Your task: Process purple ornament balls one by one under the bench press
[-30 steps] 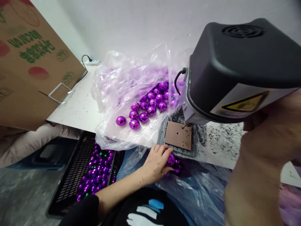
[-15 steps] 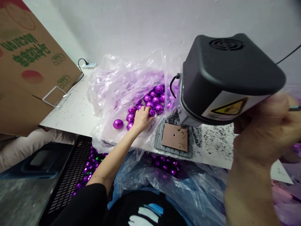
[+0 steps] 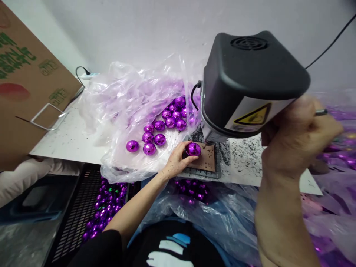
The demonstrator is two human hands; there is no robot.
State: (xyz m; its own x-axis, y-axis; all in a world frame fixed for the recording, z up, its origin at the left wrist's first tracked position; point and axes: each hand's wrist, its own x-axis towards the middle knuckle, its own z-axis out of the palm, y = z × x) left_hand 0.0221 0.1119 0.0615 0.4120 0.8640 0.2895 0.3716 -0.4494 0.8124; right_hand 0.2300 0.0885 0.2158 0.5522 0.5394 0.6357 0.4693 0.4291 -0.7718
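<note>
My left hand (image 3: 179,160) grips a shiny purple mirror ball (image 3: 193,149) between thumb and fingers. It holds the ball at the left part of a brown square board (image 3: 206,163) on the grey metal base of a bench drill press (image 3: 256,74). The press has a black motor housing with a yellow warning label, and its tip stands just right of the ball. At the right, my right hand (image 3: 300,133) is closed round the press's lever (image 3: 321,112); only the metal end shows, and some fingers are hidden behind the housing.
Several purple mirror balls (image 3: 170,122) lie on a clear plastic bag (image 3: 116,163) at the left. Dark shavings (image 3: 247,155) litter the white table. Below stands a black crate (image 3: 73,218) near more purple balls. A cardboard box (image 3: 36,92) and a person's leg (image 3: 27,178) are at far left.
My left hand has moved right from the pile on the bag to the board, bringing a mirror ball. My right hand stays on the lever. The whole view has shifted slightly.
</note>
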